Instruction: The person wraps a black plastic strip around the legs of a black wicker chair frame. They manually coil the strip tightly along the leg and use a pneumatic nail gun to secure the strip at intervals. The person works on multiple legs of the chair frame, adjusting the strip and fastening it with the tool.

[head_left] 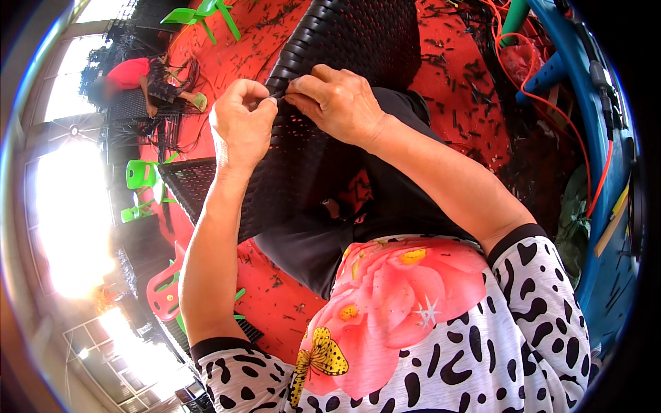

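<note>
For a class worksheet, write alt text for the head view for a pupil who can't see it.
A person's left hand and right hand meet at the edge of a black woven piece. Dark scraps litter the red floor; at upper left, a co-worker in a red top bends over near green chairs.

Red flr (272, 22), brt wndws (72, 206), grn chairs (141, 174)

Black woven panel (354, 41), red floor (265, 31)
</note>
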A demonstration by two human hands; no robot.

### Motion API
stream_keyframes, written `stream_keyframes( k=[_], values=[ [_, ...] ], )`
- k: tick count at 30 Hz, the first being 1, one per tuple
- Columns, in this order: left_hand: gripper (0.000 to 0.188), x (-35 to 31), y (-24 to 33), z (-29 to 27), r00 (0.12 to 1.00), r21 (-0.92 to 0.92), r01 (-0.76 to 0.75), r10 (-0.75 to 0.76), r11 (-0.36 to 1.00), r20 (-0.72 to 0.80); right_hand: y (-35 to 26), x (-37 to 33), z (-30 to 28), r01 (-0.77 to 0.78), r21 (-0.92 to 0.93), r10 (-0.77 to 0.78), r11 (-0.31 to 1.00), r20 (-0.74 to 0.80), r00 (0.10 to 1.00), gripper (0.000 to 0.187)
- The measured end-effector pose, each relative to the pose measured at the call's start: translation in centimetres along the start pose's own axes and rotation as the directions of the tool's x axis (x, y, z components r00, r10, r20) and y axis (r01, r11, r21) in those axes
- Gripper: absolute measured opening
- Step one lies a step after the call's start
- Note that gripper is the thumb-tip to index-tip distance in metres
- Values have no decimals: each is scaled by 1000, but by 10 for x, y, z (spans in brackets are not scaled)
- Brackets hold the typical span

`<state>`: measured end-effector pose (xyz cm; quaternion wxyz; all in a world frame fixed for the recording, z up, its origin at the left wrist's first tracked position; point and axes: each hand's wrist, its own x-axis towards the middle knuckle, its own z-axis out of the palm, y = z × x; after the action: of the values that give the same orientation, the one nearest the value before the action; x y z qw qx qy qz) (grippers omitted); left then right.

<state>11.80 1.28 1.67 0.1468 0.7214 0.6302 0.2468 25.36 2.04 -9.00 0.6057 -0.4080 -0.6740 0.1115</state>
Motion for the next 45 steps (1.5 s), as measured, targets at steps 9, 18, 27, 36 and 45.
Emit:
stream_keyframes(
  k=[9, 18, 27, 36, 45],
  values=[
    [10, -6, -7, 5, 999, -237, -38, 35, 971, -15, -1, 2, 1, -23, 43, 22, 999, 9, 1000, 16],
    [18, -10, -7, 2, 999, -293, 33, -31, 956, 11, -7, 14, -4, 24, -53, -23, 998, 21, 1000, 14],
    [14, 17, 18, -16, 992, 407, -111, 74, 907, 107, -6, 15, 5, -24, -19, 24, 1000, 18, 1000, 13],
    [11, 35, 22, -10, 973, 383, 31, -116, 923, 202, -4, 17, 7, -59, 42, 58, 997, 36, 998, 12],
    [16, 29, 8, -17, 980, 25, 107, -110, 994, 167, -11, 17, 7, -78, 24, 77, 997, 43, 996, 13]
  ],
)
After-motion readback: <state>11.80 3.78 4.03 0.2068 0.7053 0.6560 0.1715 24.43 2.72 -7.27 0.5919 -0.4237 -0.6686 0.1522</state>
